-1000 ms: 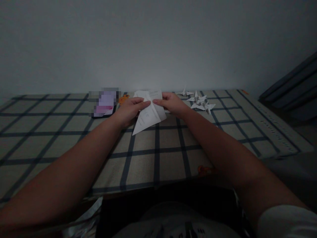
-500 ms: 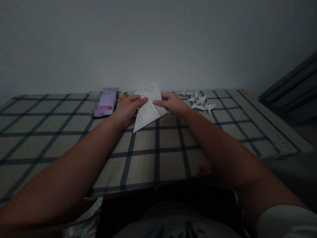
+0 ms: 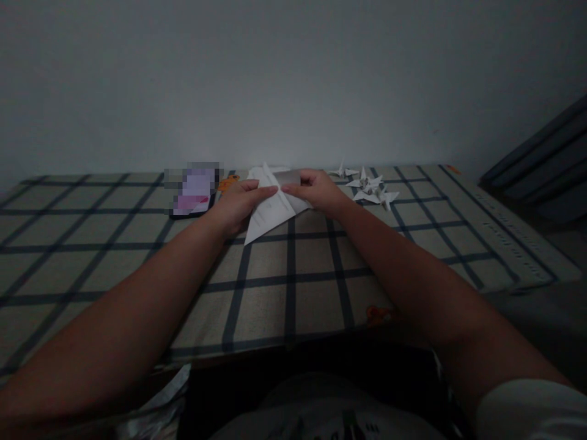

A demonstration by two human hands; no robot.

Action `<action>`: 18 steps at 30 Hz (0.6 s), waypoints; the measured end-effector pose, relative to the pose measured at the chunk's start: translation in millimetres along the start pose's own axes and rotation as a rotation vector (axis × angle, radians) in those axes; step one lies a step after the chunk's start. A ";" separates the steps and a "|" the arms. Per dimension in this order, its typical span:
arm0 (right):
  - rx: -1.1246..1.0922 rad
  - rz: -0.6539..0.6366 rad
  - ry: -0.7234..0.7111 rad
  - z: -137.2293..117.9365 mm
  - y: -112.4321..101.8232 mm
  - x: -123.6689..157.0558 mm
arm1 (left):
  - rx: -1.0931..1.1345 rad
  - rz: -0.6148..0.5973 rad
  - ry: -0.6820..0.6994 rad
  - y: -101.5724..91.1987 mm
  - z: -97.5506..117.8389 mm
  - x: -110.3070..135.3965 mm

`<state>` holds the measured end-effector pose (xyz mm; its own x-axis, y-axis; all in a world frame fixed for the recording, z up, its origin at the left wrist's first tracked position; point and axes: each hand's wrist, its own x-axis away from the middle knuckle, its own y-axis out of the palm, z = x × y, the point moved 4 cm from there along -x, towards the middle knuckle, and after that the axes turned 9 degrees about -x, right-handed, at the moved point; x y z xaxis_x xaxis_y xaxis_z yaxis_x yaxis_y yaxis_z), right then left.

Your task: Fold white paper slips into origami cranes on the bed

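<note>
Both hands are engaged on a single sheet. Left hand (image 3: 241, 205): closed in a pinch on the near-left part of the folded paper (image 3: 270, 215), thumb on top, fingers mostly out of sight behind it. Right hand (image 3: 321, 190): similar pinch on the right side, thumb on the face of the paper. The two thumb tips lie close together beside a raised, pale fold line running between them.

The folded paper sits directly between the hands, over the cloth-covered bench (image 3: 291, 305); whether its underside touches the cloth cannot be told. One sharp corner points back toward the wearer, below the left hand. A further flap beyond the thumbs is in shade; its layering is unclear.

To the right of the right hand, near it: a cluster of small folded paper figures (image 3: 377, 195). Just left of the left hand: a phone (image 3: 195, 192), partly masked by pixels.

Risks (judged): uneven thumb pressure could set the crease off line; a slack pinch could let the layers slide apart; pulling the hands outward could tear the paper at the fold. Dim light makes edges hard to align. A wide rightward sweep of the right hand could knock or crush the figures.
</note>
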<state>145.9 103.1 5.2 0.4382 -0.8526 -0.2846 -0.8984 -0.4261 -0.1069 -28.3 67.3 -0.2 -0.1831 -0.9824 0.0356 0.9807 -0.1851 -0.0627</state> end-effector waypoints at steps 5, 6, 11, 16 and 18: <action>-0.120 -0.004 0.015 -5.4 1.7 1.5 | 0.013 0.021 0.029 0.3 3.3 -0.8; -0.123 -0.020 0.032 -5.5 1.9 2.1 | 0.010 0.035 0.036 -0.3 3.3 -1.3; -0.071 0.010 0.083 -2.9 -2.6 4.5 | -0.004 0.049 0.009 -1.7 -0.9 -3.5; -0.028 0.056 0.077 -4.4 -3.0 5.4 | -0.046 0.020 -0.006 -1.1 -1.1 -1.0; -0.017 0.061 0.066 -7.3 -1.5 5.6 | -0.052 0.023 -0.004 -0.9 0.3 0.0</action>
<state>150.0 96.7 10.7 0.3838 -0.8951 -0.2268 -0.9232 -0.3770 -0.0744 -29.2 67.5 0.2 -0.1606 -0.9863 0.0379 0.9798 -0.1640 -0.1149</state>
